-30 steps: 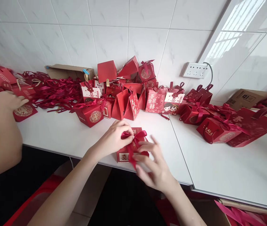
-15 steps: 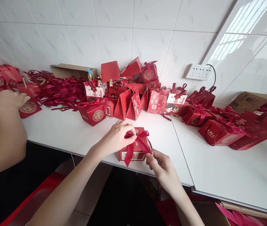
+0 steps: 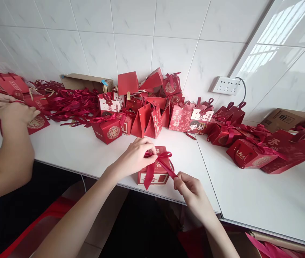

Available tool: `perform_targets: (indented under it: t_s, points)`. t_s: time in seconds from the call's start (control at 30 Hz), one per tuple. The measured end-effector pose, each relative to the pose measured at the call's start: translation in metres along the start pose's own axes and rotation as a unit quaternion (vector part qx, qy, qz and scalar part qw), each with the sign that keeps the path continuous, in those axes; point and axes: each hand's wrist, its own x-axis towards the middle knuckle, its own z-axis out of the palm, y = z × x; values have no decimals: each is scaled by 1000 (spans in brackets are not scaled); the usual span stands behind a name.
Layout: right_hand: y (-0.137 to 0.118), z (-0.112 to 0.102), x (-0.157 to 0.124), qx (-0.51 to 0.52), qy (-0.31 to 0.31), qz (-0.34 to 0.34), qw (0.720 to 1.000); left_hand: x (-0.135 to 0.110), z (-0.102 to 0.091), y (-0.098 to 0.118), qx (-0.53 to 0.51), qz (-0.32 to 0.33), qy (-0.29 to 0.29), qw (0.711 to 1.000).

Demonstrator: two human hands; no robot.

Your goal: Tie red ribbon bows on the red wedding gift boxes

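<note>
A red gift box (image 3: pixel 153 178) with pale printed characters stands near the table's front edge, a dark red ribbon bow (image 3: pixel 164 155) on its top. My left hand (image 3: pixel 139 153) pinches the bow at its knot and left loop, fingers closed over it. One ribbon tail hangs down the box's front. The other tail is stretched taut to the lower right, its end pinched between thumb and finger of my right hand (image 3: pixel 188 188). A twisted red cord handle shows at the box's right side.
Several red boxes and bags (image 3: pixel 152 118) crowd along the tiled wall. Loose ribbons (image 3: pixel 74 104) lie heaped at left beside a cardboard box (image 3: pixel 88 81). A co-worker's hands (image 3: pixel 18 109) work at far left. More boxes (image 3: pixel 252 156) and a power strip (image 3: pixel 225 85) are at right.
My right hand has moved slightly right and down, drawing the ribbon tail straighter; the right loop looks smaller. My left hand stays at the knot. The co-worker's hands have come together.
</note>
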Motion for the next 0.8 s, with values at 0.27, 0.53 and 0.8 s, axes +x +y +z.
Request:
perform_targets:
  t_s: [0.27,0.53,0.8]
  points:
    - [-15,-6,0,-171,186,-229,940,-17,10,-24,-156,-31,190,969]
    - [-36,27,24,-340,43,-392,854,-17,9,-27,-116,-42,159,980]
    - [-16,25,21,-272,77,-404,870,-13,2,-13,-156,-72,160,972]
